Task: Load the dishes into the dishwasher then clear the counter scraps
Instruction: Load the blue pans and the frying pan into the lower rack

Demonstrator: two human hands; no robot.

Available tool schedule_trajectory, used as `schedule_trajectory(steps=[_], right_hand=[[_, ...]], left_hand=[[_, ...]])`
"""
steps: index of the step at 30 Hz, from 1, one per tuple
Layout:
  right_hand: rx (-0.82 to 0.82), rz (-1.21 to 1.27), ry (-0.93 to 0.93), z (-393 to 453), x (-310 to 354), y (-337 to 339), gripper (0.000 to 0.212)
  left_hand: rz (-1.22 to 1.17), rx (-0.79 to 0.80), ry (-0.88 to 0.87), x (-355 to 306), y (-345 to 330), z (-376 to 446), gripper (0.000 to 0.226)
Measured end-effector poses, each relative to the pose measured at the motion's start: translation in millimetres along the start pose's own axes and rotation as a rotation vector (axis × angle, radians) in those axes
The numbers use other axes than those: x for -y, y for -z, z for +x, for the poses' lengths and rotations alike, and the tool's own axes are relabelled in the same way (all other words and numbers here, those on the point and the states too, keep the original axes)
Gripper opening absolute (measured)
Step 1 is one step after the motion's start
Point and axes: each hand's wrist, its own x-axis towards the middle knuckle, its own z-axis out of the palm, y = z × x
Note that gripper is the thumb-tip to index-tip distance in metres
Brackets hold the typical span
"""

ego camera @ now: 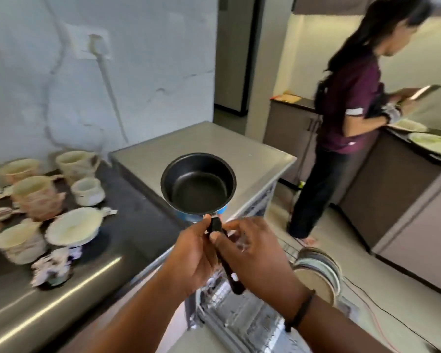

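Legible text, labels, brands, numbers, signs: none. The cups [33,192] on the surface [127,189] carry a reddish printed pattern, too blurred to tell whether it holds any lettering. The crumpled wrapper [52,266] near the front edge shows dark purple print, likewise unreadable.

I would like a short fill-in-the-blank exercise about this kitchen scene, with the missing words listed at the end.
1. Both hands, the left hand and the right hand, hold the saucepan by its ____.
2. The inside of the saucepan is ____ in colour.
3. The cups stand on the counter to the ____ of the saucepan.
4. The plates stand on edge in the dishwasher ____.

Missing words: handle; black; left; rack
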Motion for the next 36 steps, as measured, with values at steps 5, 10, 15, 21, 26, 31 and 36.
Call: schedule_trajectory(steps=[5, 10, 15, 21, 26, 31, 36], right_hand=[[-0.235, 0.14, -0.246, 53, -116, 108, 0.04], [-0.063, 0.466, -0.702, 95, -185, 173, 0.059], [0.225, 1.016, -1.001, 105, -262, 165, 0.089], [0.18, 0.802, -1.196, 86, -337, 128, 0.071], [0.098, 0.87, -1.348, 58, -389, 118, 0.073], [0.019, 0.805, -1.484, 14, -454, 87, 0.061], [0.167, 0.699, -1.565, -24, -539, 22, 0.073]], left_hand=[[0.144, -0.045, 0.255, 52, -43, 62, 0.025], [0.524, 0.019, 0.436, 79, -64, 89, 0.026], [0.896, 0.131, 0.498, 99, -68, 123, 0.019], [1.186, 0.236, 0.494, 126, -41, 198, 0.019], [1.425, 0.462, 0.437, 162, -19, 257, 0.021], [1.629, 0.59, 0.396, 228, 17, 306, 0.029], [1.856, 0.648, 0.381, 318, 75, 343, 0.041]])
